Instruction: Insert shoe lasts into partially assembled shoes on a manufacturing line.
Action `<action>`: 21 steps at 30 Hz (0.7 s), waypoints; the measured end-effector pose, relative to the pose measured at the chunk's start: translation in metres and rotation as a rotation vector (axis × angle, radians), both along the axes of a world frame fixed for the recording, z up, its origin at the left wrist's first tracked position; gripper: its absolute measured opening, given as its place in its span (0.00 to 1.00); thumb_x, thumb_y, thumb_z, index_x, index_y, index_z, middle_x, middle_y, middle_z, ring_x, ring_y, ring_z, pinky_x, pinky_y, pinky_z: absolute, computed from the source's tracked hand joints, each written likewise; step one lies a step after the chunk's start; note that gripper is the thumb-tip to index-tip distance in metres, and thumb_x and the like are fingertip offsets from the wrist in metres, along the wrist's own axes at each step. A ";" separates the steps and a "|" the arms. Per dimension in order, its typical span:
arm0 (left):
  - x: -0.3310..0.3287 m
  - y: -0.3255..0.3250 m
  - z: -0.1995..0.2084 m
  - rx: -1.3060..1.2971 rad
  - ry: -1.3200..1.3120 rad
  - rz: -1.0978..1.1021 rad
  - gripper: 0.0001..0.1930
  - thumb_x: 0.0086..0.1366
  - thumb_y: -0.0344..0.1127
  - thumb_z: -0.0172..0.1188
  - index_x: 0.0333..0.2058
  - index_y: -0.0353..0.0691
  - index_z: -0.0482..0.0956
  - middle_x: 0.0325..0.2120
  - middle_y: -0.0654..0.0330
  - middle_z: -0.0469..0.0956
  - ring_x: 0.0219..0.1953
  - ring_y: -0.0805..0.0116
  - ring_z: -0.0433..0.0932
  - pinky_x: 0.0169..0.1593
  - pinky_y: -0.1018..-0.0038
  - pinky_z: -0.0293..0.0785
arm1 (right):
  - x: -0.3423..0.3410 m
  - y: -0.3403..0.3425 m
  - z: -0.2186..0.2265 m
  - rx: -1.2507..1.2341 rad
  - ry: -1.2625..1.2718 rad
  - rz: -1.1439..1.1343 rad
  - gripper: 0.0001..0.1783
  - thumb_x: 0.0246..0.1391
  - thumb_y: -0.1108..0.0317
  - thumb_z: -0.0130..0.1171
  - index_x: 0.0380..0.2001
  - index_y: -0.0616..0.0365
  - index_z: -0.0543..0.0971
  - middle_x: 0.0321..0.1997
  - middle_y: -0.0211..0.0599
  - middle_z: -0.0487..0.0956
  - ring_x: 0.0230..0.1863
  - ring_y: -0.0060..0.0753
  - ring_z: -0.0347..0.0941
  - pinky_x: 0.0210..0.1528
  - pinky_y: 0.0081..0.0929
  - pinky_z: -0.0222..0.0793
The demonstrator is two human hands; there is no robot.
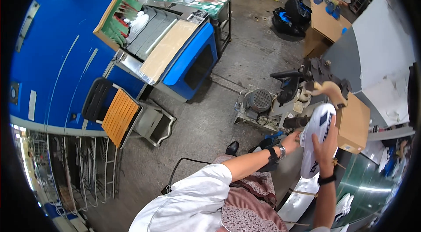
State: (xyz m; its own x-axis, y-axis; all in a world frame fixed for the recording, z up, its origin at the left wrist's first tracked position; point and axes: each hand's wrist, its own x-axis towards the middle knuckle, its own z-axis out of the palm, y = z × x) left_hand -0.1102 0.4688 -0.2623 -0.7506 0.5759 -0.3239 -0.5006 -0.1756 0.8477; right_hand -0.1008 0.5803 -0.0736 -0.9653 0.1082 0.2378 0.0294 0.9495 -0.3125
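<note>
A white sleeve [188, 197] leads to both hands, left [293, 139] and right [326, 144], grasping a white shoe [316, 137].

White shoe [316, 137] with dark navy stripes on its side. Left hand [293, 137] wears a silver wristwatch [281, 150] beside a black band; right hand [326, 144] has a black wristband [326, 179]. Shirt sleeve [188, 199] white. Machine housing [193, 58] bright blue. Chair seat [119, 116] orange slats, back black. Cardboard box [353, 123] tan. Floor [206, 118] grey concrete.

Head-worn fisheye, looking down, tilted view
</note>
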 end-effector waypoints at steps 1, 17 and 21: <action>0.006 0.000 -0.005 0.002 -0.003 0.011 0.29 0.63 0.31 0.56 0.65 0.43 0.66 0.44 0.64 0.79 0.33 0.77 0.76 0.28 0.80 0.70 | 0.009 0.001 -0.003 -0.030 0.090 0.048 0.54 0.45 0.65 0.69 0.75 0.54 0.54 0.53 0.53 0.72 0.53 0.59 0.71 0.55 0.46 0.68; 0.030 0.020 0.081 0.621 -0.625 0.091 0.40 0.68 0.72 0.49 0.63 0.44 0.71 0.52 0.54 0.79 0.49 0.63 0.81 0.53 0.68 0.77 | 0.026 -0.025 -0.015 -0.124 0.176 -0.124 0.52 0.49 0.66 0.69 0.74 0.57 0.54 0.62 0.56 0.69 0.61 0.59 0.69 0.62 0.43 0.65; 0.031 0.029 0.062 0.582 -0.579 0.101 0.39 0.68 0.71 0.49 0.62 0.42 0.72 0.49 0.55 0.80 0.46 0.63 0.81 0.52 0.68 0.77 | 0.031 -0.028 -0.017 -0.119 0.214 -0.132 0.51 0.49 0.67 0.68 0.73 0.63 0.54 0.69 0.59 0.64 0.67 0.60 0.64 0.68 0.42 0.60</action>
